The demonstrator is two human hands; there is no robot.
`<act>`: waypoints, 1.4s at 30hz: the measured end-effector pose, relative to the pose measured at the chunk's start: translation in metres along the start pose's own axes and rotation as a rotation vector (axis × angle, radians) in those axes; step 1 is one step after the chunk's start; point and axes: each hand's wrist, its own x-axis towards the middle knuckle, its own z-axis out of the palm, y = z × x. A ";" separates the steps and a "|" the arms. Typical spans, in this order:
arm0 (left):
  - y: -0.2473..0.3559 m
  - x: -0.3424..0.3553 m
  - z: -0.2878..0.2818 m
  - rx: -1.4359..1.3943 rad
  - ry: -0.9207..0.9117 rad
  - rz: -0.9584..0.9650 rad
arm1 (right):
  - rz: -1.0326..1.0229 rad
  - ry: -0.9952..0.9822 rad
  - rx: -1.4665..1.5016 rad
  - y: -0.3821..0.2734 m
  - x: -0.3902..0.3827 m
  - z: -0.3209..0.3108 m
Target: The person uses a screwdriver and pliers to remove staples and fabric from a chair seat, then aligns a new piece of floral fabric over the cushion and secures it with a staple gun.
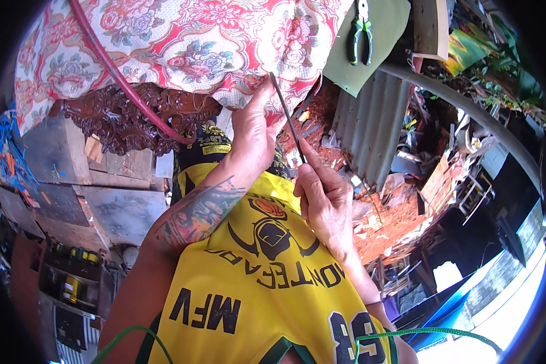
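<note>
A thin dark rod (288, 115) slants between my two hands. My right hand (329, 197) pinches its near end between thumb and forefinger. The far tip of the rod meets the floral fabric (191, 57), a red, pink and cream cloth with roses. At that spot my left hand (255, 130) is closed on the fabric's lower edge, its fingertips beside the rod's tip. Some left fingers are hidden behind the hand. The fabric drapes over a dark carved wooden piece (130, 115), whose scrolled front shows beneath the hem.
A pink-red hose (118, 76) crosses the fabric. Pliers (362, 39) with green and black handles rest on a green sheet (389, 30) at upper right. Corrugated metal (370, 124) and a grey pipe (467, 106) stand right, above reddish rubble. Green cords (431, 331) hang across the bottom.
</note>
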 end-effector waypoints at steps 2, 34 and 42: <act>0.005 -0.004 0.001 0.012 -0.045 -0.010 | 0.031 0.025 -0.014 -0.001 -0.001 0.004; 0.021 -0.006 0.007 -0.093 -0.042 -0.167 | 0.106 0.066 0.064 -0.016 -0.001 0.038; 0.011 -0.003 0.004 -0.051 -0.040 -0.093 | 0.114 0.035 0.028 -0.012 0.012 0.032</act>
